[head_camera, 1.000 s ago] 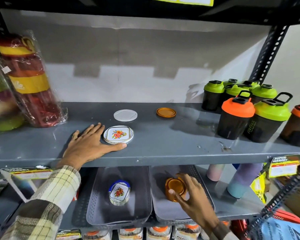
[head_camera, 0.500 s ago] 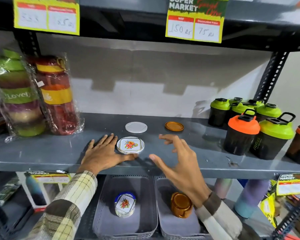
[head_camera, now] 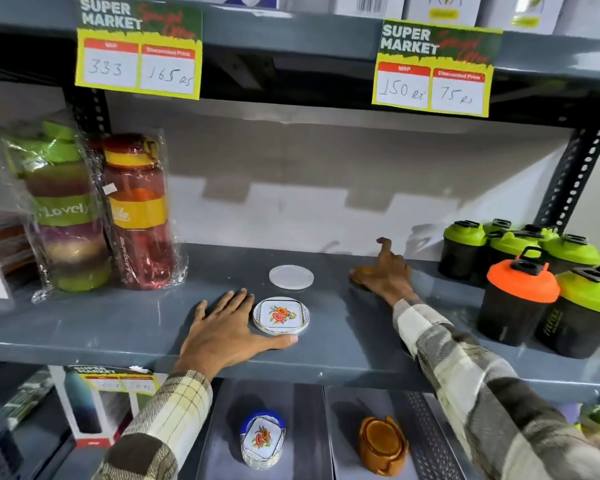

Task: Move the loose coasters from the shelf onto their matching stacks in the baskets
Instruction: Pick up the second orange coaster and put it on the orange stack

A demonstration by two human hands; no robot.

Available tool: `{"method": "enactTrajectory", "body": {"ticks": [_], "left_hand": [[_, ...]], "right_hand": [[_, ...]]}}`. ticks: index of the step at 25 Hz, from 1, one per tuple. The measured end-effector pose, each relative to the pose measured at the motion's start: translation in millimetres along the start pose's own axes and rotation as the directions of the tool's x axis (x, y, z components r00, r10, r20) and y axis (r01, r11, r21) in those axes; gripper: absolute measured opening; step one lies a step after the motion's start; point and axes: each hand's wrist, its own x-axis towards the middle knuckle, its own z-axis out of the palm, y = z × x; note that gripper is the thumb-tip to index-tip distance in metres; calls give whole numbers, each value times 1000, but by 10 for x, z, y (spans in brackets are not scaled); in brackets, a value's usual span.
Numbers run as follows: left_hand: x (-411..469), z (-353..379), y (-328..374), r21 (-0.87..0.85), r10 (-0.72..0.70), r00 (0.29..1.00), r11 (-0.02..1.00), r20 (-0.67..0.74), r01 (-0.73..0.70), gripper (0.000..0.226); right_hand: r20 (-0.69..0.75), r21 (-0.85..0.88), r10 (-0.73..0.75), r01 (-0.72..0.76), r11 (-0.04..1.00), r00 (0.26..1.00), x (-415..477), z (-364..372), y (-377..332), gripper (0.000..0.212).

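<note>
A floral white coaster (head_camera: 281,315) lies near the front of the grey shelf (head_camera: 343,341). My left hand (head_camera: 227,329) lies flat and open beside it, thumb along its front edge. Behind it sits a plain white coaster (head_camera: 291,277). My right hand (head_camera: 387,271) has reached to the back of the shelf and covers an orange coaster (head_camera: 358,271), fingers curled on it, index finger raised. Only a sliver of orange shows. Below, the left basket (head_camera: 222,427) holds a floral stack (head_camera: 262,439) and the right basket (head_camera: 426,427) an orange stack (head_camera: 381,445).
Shaker bottles with green and orange lids (head_camera: 520,299) crowd the shelf's right end. Plastic-wrapped bottles (head_camera: 136,213) stand at the left. Price tags (head_camera: 433,69) hang from the shelf above. A perforated upright (head_camera: 572,178) stands at the back right.
My right hand left the orange stack in the lower basket, rose over the shelf edge and landed on the orange coaster at the back. My left hand stayed beside the floral coaster.
</note>
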Motion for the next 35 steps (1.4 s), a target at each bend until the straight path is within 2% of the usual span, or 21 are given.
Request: {"method": "enactTrajectory", "body": {"ticks": [3, 10, 16, 18, 23, 27, 30, 32, 35], "left_hand": [[25, 14, -16, 6, 5, 1000, 1000, -15, -5, 150], [58, 28, -33, 23, 19, 999, 1000, -35, -18, 145], [32, 2, -20, 0, 20, 999, 1000, -27, -20, 155], [31, -1, -20, 2, 21, 1000, 1000, -18, -21, 155], [16, -8, -5, 14, 28, 999, 1000, -40, -28, 144], [12, -22, 0, 18, 27, 1000, 999, -8, -27, 156], [1, 2, -9, 1, 30, 999, 1000, -30, -30, 155], [4, -7, -6, 20, 20, 1000, 1000, 6, -20, 152], [9, 2, -8, 32, 18, 1000, 999, 10, -19, 151]], "right_hand": [[18, 35, 86, -87, 996, 996, 147, 95, 181, 91], [136, 42, 7, -13, 999, 991, 185, 152, 238, 92], [22, 185, -179, 172, 968, 984, -165, -179, -92, 100], [-18, 160, -279, 279, 947, 960, -359, -347, -221, 103], [-112, 107, -511, 522, 846, 852, -1028, -887, -640, 106], [-181, 144, -643, 667, 731, 744, -1574, -1315, -926, 105], [-244, 128, -713, 751, 648, 657, -1931, -1572, -1050, 105], [-302, 137, -743, 798, 587, 598, -2120, -1705, -1083, 106], [-389, 276, -749, 843, 461, 537, -2296, -1827, -1036, 104]]}}
